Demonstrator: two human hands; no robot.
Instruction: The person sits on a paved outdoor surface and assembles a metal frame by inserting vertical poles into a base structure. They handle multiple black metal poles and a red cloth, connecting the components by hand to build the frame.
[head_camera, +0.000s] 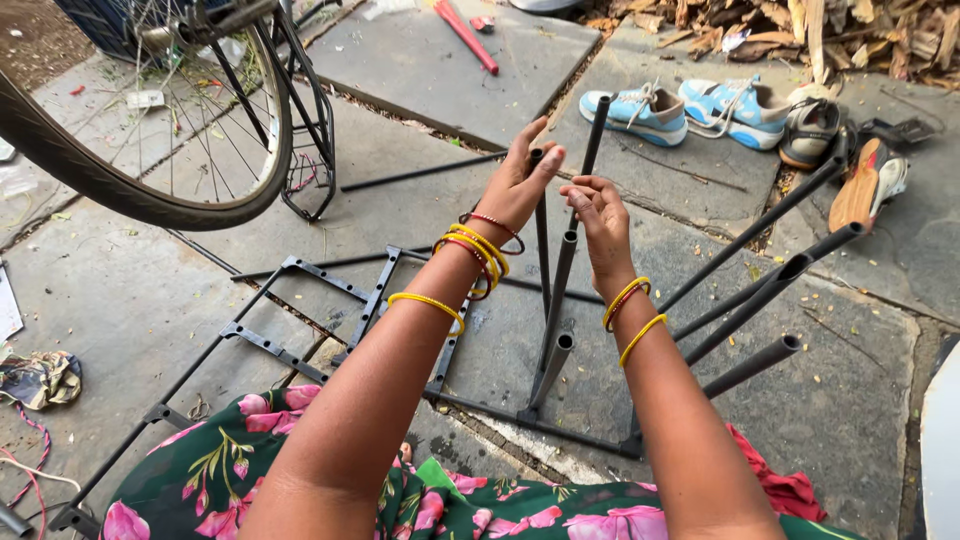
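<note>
Head view, left hand: the left hand (522, 180) is raised with fingers curled around the top of an upright black metal tube (541, 240); thumb and fingers close on it; yellow and red bangles (478, 252) ring the wrist
Head view, right hand: the right hand (598, 215) sits just beside the left, fingers bent inward near a second tube (590, 150); whether it grips that tube I cannot tell
Frame: both tubes rise from a black metal rack frame (330, 300) lying on the stone paving (150, 290) below the hands; more tubes (770, 285) fan out to the right of the right hand
Left of the hands: a bicycle wheel (150, 150)
Beyond the hands: blue sneakers (690, 110); a red bar (466, 36) farther off
</note>
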